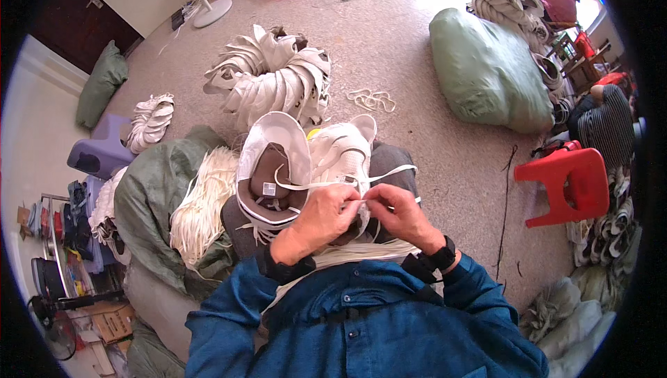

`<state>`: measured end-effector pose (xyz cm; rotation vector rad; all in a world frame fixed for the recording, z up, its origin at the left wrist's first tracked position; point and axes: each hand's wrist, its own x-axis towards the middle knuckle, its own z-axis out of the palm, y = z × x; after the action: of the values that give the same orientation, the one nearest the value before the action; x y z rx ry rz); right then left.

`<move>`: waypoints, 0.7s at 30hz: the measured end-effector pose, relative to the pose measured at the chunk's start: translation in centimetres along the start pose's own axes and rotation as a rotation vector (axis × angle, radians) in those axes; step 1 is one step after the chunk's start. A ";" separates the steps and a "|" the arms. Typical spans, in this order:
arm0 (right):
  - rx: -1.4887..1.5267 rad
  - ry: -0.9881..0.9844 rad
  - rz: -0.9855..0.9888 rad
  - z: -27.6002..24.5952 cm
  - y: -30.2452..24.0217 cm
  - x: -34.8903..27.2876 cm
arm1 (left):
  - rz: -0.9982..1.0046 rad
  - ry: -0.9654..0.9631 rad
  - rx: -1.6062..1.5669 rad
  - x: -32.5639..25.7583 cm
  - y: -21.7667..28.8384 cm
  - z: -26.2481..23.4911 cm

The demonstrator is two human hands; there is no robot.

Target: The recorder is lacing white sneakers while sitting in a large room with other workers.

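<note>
A white shoe upper [340, 147] lies across my lap, with a white shoelace [394, 171] threaded at its eyelets and arcing out to both sides. My left hand [321, 215] pinches the lace, thumb against fingertips, over the near end of the upper. From the other side my right hand [406, 218] pinches the lace too, its fingertips almost meeting the left ones. What lies between the fingertips is too small to make out fully. Against my left hand rests a second shoe upper [266, 169], its brown inside and white label facing up.
A bundle of white laces [203, 208] hangs over green cloth [149, 190] at my left. Ahead is a ring of stacked uppers [278, 89]; loose laces [372, 100] lie beside it. A green sack [486, 72], a red stool [566, 183] and other people are at the right.
</note>
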<state>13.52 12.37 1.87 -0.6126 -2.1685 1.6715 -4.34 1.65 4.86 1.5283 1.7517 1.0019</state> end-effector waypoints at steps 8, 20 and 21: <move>-0.583 0.181 -0.060 -1.8 1.0 -0.3 | -0.056 0.007 0.095 -1.2 -1.3 -2.1; 0.211 0.231 0.113 1.9 4.1 1.5 | 0.170 0.060 0.378 2.0 -2.1 -1.5; 0.212 0.244 0.116 1.8 4.2 1.4 | 0.178 0.049 0.376 2.0 -2.2 -1.6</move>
<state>11.92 12.52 -2.65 -0.8450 -1.7899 1.7540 -7.19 3.31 3.90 1.9340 1.9464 0.8300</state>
